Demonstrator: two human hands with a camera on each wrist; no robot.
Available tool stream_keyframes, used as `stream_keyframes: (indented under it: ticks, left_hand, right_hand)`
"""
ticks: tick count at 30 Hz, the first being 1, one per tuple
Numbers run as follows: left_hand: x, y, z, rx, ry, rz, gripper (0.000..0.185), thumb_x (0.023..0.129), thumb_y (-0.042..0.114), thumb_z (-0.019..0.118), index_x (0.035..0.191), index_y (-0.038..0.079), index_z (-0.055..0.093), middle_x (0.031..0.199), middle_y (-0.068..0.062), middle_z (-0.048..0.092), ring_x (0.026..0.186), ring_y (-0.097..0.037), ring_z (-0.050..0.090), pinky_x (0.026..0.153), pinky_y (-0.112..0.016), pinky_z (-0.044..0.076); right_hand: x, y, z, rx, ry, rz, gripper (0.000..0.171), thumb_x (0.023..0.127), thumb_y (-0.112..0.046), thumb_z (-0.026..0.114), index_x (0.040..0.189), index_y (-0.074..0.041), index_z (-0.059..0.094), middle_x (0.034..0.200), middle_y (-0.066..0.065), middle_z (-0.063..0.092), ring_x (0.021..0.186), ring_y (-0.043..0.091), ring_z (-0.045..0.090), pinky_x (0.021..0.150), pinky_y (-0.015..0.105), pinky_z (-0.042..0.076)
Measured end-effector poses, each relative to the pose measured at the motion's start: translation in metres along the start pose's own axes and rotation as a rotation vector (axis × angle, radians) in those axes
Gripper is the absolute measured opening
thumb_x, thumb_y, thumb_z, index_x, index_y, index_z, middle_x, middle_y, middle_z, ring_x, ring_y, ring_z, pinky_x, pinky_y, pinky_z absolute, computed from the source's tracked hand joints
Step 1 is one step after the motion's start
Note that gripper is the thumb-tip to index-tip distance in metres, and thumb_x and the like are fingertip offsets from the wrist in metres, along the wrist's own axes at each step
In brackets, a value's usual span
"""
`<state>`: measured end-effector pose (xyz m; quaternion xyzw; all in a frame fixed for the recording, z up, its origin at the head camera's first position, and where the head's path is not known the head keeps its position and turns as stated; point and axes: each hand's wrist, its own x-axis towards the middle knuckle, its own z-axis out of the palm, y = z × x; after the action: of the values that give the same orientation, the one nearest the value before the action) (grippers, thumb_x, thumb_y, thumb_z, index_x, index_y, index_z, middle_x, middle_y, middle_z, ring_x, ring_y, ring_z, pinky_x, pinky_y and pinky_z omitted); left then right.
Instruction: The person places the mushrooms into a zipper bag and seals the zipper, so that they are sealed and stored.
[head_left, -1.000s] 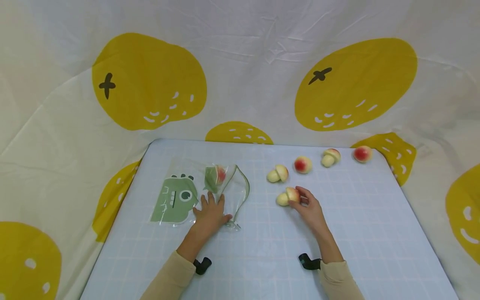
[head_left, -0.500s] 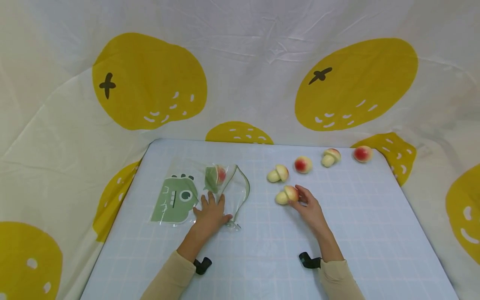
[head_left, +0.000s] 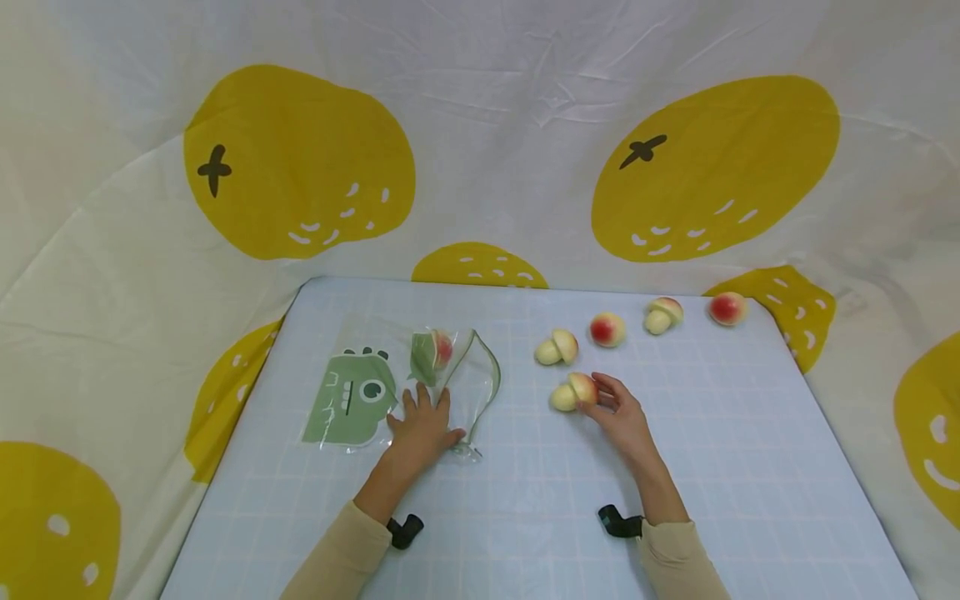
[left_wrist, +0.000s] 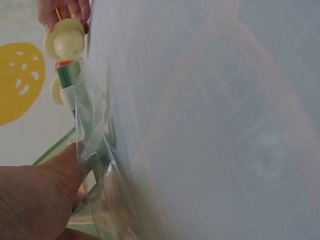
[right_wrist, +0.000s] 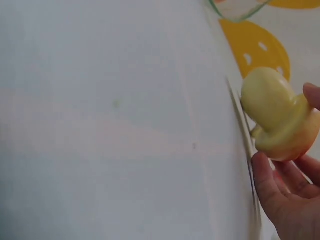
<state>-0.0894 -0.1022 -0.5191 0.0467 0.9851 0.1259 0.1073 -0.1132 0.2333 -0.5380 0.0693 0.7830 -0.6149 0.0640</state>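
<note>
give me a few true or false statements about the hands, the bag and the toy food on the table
1. The right hand grips a toy mushroom. True.
2. The left hand lifts the bag off the table. False: the bag lies on the table with the hand pressing on it.
3. The bag already holds a red and green toy. True.
4. Every toy is inside the bag. False: two mushrooms and two peaches lie loose to the right of the bag.
5. The bag has a green dinosaur print. True.
</note>
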Motion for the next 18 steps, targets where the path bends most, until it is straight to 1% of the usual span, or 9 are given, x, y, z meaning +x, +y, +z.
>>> stream_keyframes:
  ticks: [3,7,11,18]
  left_hand:
    - [0.000,0.000,0.001,0.007,0.003,0.002,0.081,0.089,0.049,0.073,0.149,0.002,0.044,0.149,-0.042,0.028,0.134,-0.063,0.026,0.088,-0.082,0.031]
    - [0.001,0.000,0.001,0.016,0.006,0.009,0.081,0.089,0.049,0.072,0.149,0.002,0.044,0.148,-0.042,0.028,0.134,-0.063,0.026,0.088,-0.082,0.032]
    - [0.001,0.000,0.000,0.022,0.013,0.019,0.080,0.089,0.049,0.072,0.148,0.002,0.045,0.147,-0.042,0.030,0.133,-0.063,0.028,0.087,-0.081,0.033]
    - [0.000,0.000,-0.001,0.026,-0.006,0.011,0.081,0.090,0.050,0.071,0.149,0.002,0.043,0.148,-0.042,0.029,0.134,-0.063,0.026,0.088,-0.081,0.033]
  right_hand:
    - [0.000,-0.001,0.001,0.038,-0.001,0.010,0.066,0.088,-0.017,0.079,0.146,-0.009,0.048,0.141,0.013,0.051,0.114,0.021,0.055,0.086,0.019,0.045]
    - [-0.001,-0.002,0.003,0.067,-0.008,-0.012,0.066,0.089,-0.014,0.077,0.147,-0.007,0.047,0.140,0.016,0.049,0.106,0.016,0.058,0.084,0.018,0.048]
    - [-0.002,-0.005,0.006,0.097,-0.013,-0.034,0.065,0.089,-0.012,0.077,0.146,-0.005,0.047,0.141,0.015,0.049,0.104,0.014,0.059,0.084,0.019,0.050]
    - [-0.004,-0.014,0.015,0.158,-0.035,-0.096,0.062,0.088,-0.007,0.077,0.144,-0.004,0.050,0.141,0.012,0.048,0.106,0.013,0.060,0.086,0.021,0.051]
